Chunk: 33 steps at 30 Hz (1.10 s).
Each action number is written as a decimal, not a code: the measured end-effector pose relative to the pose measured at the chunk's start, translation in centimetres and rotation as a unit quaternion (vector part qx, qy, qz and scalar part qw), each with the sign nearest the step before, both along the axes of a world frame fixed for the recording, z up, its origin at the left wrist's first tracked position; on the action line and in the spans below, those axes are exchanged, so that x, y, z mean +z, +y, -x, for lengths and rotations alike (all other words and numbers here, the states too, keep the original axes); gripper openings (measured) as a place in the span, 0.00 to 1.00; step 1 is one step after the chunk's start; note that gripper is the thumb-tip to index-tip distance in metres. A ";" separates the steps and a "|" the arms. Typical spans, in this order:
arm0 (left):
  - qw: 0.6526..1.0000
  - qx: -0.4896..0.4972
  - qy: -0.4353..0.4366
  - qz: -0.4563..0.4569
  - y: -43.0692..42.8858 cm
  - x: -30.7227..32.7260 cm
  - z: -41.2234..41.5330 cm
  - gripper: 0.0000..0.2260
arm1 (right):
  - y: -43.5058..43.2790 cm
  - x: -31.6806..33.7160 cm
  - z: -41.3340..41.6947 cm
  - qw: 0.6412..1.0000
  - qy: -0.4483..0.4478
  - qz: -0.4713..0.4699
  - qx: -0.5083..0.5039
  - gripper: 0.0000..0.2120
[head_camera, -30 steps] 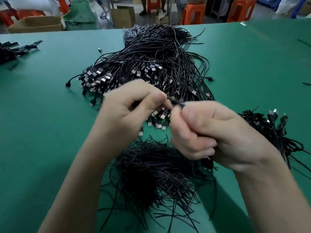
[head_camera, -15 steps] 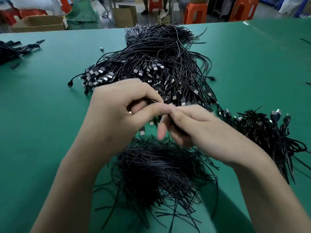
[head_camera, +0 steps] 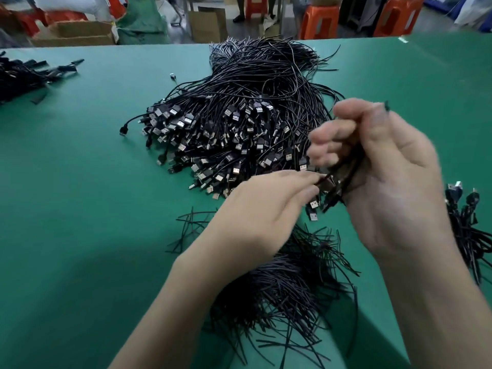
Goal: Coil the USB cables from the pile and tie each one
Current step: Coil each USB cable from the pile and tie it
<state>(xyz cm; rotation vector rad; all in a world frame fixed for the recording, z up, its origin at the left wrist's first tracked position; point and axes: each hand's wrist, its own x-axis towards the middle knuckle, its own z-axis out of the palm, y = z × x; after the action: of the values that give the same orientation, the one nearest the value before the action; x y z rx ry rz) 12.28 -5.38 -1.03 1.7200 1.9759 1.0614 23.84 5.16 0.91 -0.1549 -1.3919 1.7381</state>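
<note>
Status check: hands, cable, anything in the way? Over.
Right hand grips coiled black USB cable, held up beside big black cable pile. Left hand fingertips at coil's lower end, grip blurred. Loose black tie strips beneath wrists; nothing blocking.

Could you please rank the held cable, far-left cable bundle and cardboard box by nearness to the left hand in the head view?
1. Cable, at the fingers of the left hand.
2. Cable bundle, table's far left.
3. Cardboard box, beyond the table.
</note>
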 end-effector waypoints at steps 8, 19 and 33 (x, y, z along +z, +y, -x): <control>0.994 0.032 0.085 -0.057 -1.3 0.9 3.6 0.10 | 0.8 -0.7 -1.0 0.828 -0.414 -0.346 -0.155 0.16; 0.985 0.050 0.037 -0.158 -1.6 1.3 4.7 0.03 | 0.3 -1.0 -1.2 0.863 -0.392 -0.218 0.234 0.16; 0.956 -0.039 -0.252 -0.145 -0.9 0.5 3.7 0.03 | 0.2 -0.7 -1.0 0.923 -0.232 -0.090 0.292 0.14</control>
<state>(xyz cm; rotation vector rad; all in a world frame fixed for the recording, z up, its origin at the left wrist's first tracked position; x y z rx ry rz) 8.54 -6.30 -0.51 1.4434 1.4777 1.6337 24.80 5.39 0.19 -0.0509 -2.0987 2.1265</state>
